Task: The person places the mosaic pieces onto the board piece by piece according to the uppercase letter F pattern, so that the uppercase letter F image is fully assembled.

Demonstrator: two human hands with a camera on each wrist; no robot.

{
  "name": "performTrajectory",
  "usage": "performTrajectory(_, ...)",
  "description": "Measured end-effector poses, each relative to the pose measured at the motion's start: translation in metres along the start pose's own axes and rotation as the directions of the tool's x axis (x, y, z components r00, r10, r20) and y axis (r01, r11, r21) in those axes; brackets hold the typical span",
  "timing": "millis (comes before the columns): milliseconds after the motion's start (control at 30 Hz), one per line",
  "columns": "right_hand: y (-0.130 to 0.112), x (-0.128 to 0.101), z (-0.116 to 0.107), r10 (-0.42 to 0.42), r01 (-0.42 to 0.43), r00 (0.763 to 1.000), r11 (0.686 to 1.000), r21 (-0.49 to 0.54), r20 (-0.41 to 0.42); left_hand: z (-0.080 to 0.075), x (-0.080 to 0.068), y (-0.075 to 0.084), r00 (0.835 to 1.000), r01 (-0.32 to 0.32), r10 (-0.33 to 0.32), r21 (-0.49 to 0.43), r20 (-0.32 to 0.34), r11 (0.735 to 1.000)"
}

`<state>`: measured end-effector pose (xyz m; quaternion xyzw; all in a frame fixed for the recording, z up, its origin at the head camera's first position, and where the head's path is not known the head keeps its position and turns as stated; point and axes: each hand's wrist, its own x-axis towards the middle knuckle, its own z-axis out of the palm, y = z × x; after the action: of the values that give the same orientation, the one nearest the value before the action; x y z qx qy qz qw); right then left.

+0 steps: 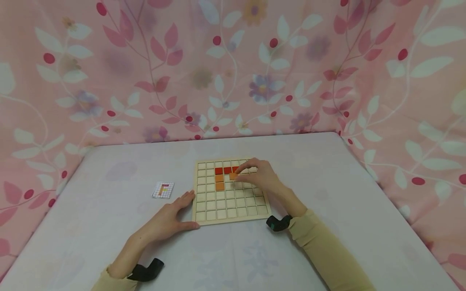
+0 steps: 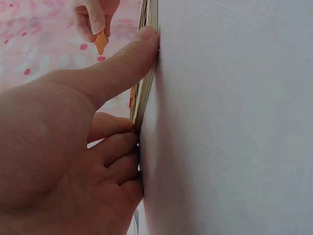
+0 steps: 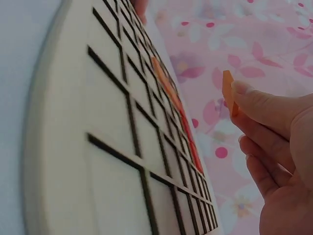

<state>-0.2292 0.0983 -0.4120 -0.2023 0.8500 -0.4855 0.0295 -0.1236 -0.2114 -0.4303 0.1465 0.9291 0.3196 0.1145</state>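
Just left of the board (image 1: 233, 214): a small pattern card (image 1: 163, 190) on the worktop (image 1: 327, 250). Right hand (image 1: 260, 176) pinching an orange tile (image 1: 233, 176), held tilted above the board's upper rows, beside red tiles (image 1: 227, 170). Left hand (image 1: 171, 216) flat, fingers straight, pressing the board's left edge.

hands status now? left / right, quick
Left hand: open, straight fingers pressed against the edge of the grid board.
Right hand: pinching an orange tile, held just above the board.

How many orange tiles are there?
3: two set in the wooden board, one above the other, and one orange tile pinched in the right hand. Others may be hidden under it.
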Motion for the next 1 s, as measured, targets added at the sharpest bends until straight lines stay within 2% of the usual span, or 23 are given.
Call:
performTrajectory(133,-0.003,-0.001,0.009,0.015,-0.015,0.999,1.000,0.003,0.029,0.001,0.000,0.000,1.000,-0.003,0.003,0.001,-0.001,1.000)
performTrajectory(267,-0.003,-0.003,0.013,0.017,-0.017,1.000,1.000,-0.007,0.022,0.002,0.000,0.000,1.000,-0.002,0.002,0.003,-0.001,1.000)
performTrajectory(500,0.002,-0.002,0.016,-0.039,0.039,0.999,0.999,-0.012,0.001,0.001,0.000,0.000,1.000,0.008,-0.008,0.006,-0.003,1.000)
performTrajectory(1000,0.008,-0.004,0.036,-0.128,0.129,0.991,0.991,-0.026,0.046,0.001,0.000,-0.001,1.000,0.004,-0.004,-0.006,-0.001,1.000)
